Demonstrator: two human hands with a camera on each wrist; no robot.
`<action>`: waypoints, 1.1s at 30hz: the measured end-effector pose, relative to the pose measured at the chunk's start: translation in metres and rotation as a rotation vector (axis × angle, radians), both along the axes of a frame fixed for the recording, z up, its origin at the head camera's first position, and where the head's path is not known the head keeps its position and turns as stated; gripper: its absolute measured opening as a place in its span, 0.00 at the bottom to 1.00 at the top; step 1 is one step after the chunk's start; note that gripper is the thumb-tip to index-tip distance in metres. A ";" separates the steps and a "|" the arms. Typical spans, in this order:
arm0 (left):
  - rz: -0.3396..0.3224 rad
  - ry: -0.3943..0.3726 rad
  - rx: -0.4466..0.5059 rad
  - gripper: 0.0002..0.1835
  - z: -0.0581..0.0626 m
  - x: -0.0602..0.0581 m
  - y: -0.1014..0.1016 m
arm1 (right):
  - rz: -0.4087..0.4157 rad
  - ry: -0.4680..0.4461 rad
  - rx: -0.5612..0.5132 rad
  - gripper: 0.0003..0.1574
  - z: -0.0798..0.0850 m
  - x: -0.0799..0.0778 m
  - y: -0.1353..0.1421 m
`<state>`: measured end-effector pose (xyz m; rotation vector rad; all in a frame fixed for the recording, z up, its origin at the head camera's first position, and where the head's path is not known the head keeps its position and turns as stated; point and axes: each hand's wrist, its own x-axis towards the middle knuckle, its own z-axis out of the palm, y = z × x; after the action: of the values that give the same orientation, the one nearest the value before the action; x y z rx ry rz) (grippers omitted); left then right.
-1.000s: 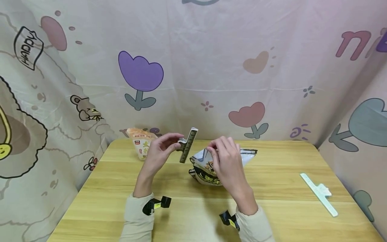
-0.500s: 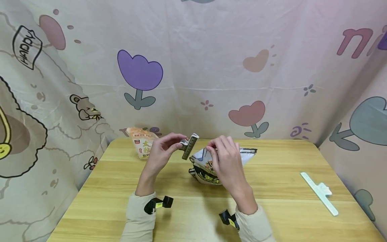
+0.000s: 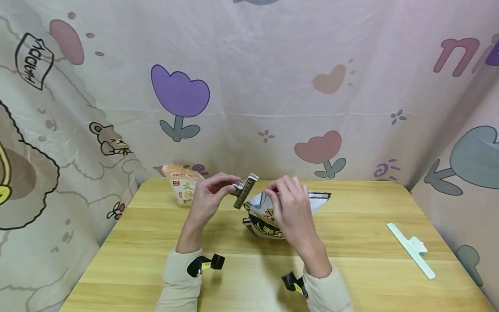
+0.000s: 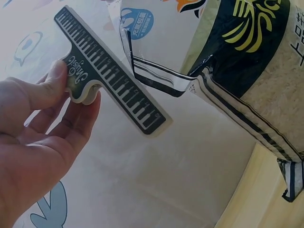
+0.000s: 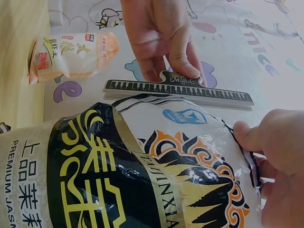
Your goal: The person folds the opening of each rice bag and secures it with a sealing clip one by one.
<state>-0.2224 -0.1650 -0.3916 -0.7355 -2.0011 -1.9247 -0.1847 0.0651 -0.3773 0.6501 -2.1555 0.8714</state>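
A black bag clip point(image 4: 107, 71) with a piano-key pattern and the word "Music" is pinched at its tab by my left hand point(image 3: 208, 195). It is held tilted, just left of a rice bag point(image 5: 190, 166). In the right wrist view the clip lies along the bag's side edge, close beside it. The bag is white, black and gold and stands on the table point(image 3: 218, 268). My right hand point(image 3: 292, 208) pinches the top edge of that bag between thumb and fingers. In the left wrist view the bag's striped side seam point(image 4: 251, 116) faces the clip.
An orange and white food packet point(image 3: 183, 186) stands at the back left of the table, behind my left hand. A pale green bag clip point(image 3: 411, 250) lies on the right side. A printed cloth point(image 3: 249, 86) hangs behind the table.
My left hand has moved slightly right, bringing the clip nearer the rice bag, and the clip has tilted and dipped a little. The right hand and the bag have stayed put.
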 end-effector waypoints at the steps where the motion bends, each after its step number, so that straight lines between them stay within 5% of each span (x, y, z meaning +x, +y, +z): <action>1: 0.005 -0.004 0.009 0.11 0.000 0.000 0.000 | 0.000 -0.001 -0.002 0.03 0.000 0.000 0.000; 33: -0.029 0.005 -0.007 0.09 -0.003 0.000 0.013 | -0.012 -0.084 -0.033 0.06 0.013 0.007 0.024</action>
<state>-0.2220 -0.1523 -0.3948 -0.7749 -2.0060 -1.9312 -0.1776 0.0889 -0.3641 0.5932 -2.2127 0.9406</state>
